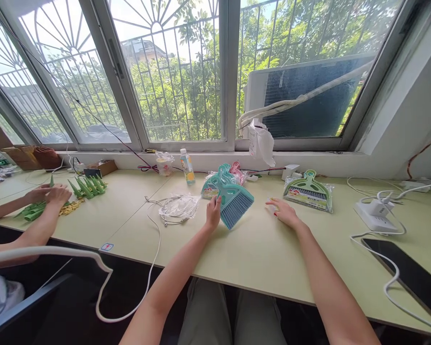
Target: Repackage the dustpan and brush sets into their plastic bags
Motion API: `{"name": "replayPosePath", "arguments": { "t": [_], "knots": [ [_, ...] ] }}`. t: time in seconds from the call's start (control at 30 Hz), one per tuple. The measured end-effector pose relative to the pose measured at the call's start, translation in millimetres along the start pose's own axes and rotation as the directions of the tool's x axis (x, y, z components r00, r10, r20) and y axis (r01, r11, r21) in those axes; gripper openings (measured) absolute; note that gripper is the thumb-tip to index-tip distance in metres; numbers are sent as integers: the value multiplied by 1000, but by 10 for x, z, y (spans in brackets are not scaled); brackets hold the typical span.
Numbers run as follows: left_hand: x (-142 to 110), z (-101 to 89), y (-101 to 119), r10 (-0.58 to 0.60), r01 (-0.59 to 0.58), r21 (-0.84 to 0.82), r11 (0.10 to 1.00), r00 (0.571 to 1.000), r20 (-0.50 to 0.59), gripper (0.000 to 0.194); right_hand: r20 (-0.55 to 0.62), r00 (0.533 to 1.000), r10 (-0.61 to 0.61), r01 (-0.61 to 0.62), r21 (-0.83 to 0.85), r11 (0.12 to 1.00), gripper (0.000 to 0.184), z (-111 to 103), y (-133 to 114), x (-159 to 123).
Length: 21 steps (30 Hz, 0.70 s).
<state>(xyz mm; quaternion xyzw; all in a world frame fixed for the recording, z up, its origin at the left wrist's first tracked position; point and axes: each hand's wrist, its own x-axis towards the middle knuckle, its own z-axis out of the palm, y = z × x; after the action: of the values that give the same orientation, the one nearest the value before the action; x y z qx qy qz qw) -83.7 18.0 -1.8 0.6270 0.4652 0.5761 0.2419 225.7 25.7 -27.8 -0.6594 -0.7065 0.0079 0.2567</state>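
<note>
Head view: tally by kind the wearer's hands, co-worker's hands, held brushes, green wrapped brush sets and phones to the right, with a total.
Wearer's hands, left hand and right hand: 2
Co-worker's hands: 2
Held teal brush: 1
Green wrapped brush set: 1
Phone: 1
Total: 7

Bare forearms [179, 268] and plain grey-green trousers [205, 316] make up the person's visible dress.
The left hand [213, 213] and right hand [285, 213] are bare, and a small red spot [275, 213] shows at a right fingertip, too tiny to identify. The trousers' matte cloth falls loosely over both legs, with soft creases along the outer edges.
</note>
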Motion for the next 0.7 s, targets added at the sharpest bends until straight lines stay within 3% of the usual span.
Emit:
{"name": "replayPosePath", "arguments": {
  "t": [0.07, 0.17, 0.27, 0.33, 0.5, 0.7],
  "knots": [
    [-24, -3, 40, 29, -29, 48, 998, 1000, -9, 45, -136, 989, -54, 57, 14, 998, 42, -59, -211, -9],
    [-71, -18, 110, 82, -79, 126, 989, 997, -13, 44, -383, 904, -190, 212, 16, 977, 33, -70, -713, -74],
    [-133, -55, 190, 150, -150, 218, 964, 989, 19, 45, -431, 844, -321, 351, -10, 936, 29, 10, -1196, -191],
    [-179, -82, 240, 208, -215, 260, 941, 977, 53, 47, -458, 824, -334, 374, -4, 928, 30, 61, -1391, -265],
    [-271, -87, 334, 301, -327, 229, 917, 943, 139, 46, -525, 809, -266, 337, 43, 941, 30, 3, -1483, -354],
    [-299, -73, 386, 311, -336, 149, 930, 935, 171, 44, -504, 818, -277, 363, 79, 929, 27, -154, -1479, -353]
  ]
}}
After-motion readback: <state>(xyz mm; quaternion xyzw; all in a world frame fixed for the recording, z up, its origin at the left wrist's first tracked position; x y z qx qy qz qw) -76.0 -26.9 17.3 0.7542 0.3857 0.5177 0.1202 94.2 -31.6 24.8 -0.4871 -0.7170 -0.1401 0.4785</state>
